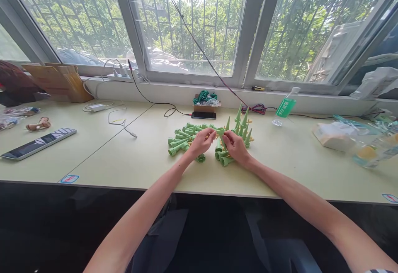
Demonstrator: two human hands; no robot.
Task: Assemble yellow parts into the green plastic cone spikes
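Note:
My right hand (pixel 238 147) is closed on a green plastic watering spike (pixel 220 131), its wide round end up. My left hand (pixel 202 142) is pinched close to that spike's rim; whatever its fingertips hold is too small to make out. Left of and behind my left hand lies a pile of similar green spikes (pixel 177 147) with open ends. Several pointed green spikes (pixel 244 120) stand upright beyond my right hand, with small yellow-orange parts among them. More spikes (pixel 226 161) lie just below my right hand, and one open end (pixel 201 158) shows under my left wrist.
A phone (pixel 203 115) on a cable lies behind the pile, by a small box (pixel 206 103) of green and clear wrapping. A bottle (pixel 284 108) stands to the right, near plastic bags (pixel 373 148). At left are a tablet-like device (pixel 39 143) and a white cable (pixel 124 127).

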